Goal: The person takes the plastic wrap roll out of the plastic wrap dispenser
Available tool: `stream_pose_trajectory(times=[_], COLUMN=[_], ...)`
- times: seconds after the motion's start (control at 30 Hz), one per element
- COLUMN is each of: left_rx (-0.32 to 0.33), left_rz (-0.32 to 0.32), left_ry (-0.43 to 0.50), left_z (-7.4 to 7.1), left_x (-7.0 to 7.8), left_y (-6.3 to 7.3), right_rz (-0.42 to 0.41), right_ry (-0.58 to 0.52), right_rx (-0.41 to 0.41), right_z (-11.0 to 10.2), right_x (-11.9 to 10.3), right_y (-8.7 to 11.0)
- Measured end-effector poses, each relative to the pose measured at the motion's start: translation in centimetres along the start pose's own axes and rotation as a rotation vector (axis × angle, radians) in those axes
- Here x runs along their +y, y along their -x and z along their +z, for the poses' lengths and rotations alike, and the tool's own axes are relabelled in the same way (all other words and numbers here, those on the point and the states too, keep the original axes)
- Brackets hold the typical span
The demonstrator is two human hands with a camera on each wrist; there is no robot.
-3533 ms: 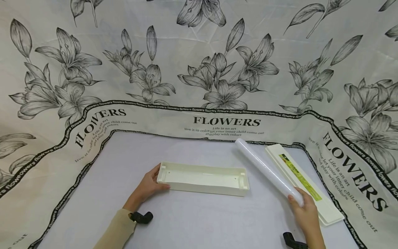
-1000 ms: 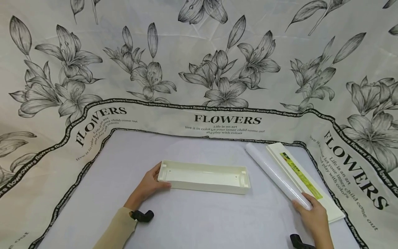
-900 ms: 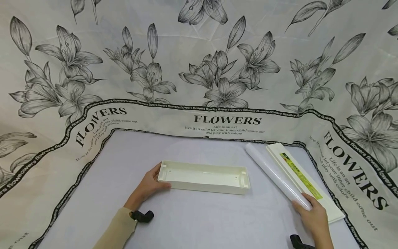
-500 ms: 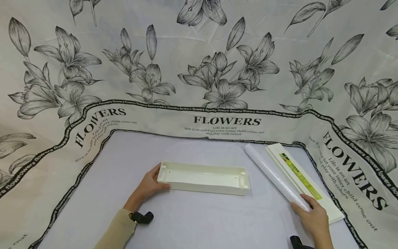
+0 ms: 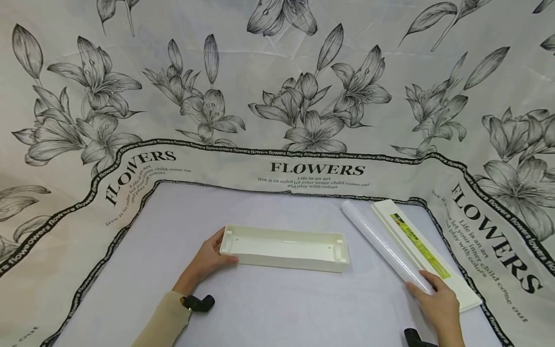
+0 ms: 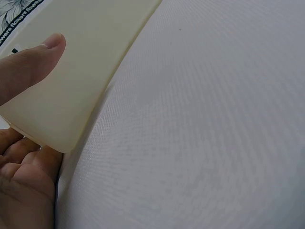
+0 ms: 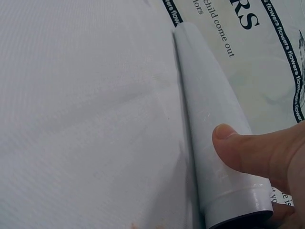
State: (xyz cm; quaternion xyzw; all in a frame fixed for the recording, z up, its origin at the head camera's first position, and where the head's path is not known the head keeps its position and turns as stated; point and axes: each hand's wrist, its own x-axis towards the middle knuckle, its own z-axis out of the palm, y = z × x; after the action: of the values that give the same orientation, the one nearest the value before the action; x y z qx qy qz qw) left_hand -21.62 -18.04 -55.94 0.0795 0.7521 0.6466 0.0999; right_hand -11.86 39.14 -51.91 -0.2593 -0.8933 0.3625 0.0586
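Note:
A long cream plastic tray (image 5: 282,261) lies on the white table, its hollow side up. My left hand (image 5: 203,262) grips its left end. In the left wrist view the thumb (image 6: 35,69) presses flat on the tray's side wall (image 6: 90,86), with the other fingers curled at the end. At the right, a glossy white roll of plastic wrap (image 5: 381,241) rests slanted on the table. My right hand (image 5: 439,301) holds the roll's near end, and the thumb (image 7: 243,148) lies over it in the right wrist view. Right alongside the roll is a long cream lid (image 5: 461,291) with a green label.
A white cloth with black flower prints and lettering (image 5: 316,168) rises behind the table (image 5: 282,308) and along both sides. The lid's near end reaches the table's right edge. Black wrist cameras (image 5: 199,302) sit at both wrists.
Since the oldest frame, my right hand has shifted the roll of plastic wrap to the right, closer beside the lid. Over the last second both hands stay nearly still.

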Motion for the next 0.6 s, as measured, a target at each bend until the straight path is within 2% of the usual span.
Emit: stream_pose_trajectory(times=[0.6], left_rx=[0.000], left_rz=[-0.010], left_ry=[0.001], left_z=[0.08], left_x=[-0.30], left_y=[-0.07], right_rz=[0.013], right_ry=[0.002], right_rx=[0.012], right_z=[-0.09], right_x=[-0.33], right_y=[0.06])
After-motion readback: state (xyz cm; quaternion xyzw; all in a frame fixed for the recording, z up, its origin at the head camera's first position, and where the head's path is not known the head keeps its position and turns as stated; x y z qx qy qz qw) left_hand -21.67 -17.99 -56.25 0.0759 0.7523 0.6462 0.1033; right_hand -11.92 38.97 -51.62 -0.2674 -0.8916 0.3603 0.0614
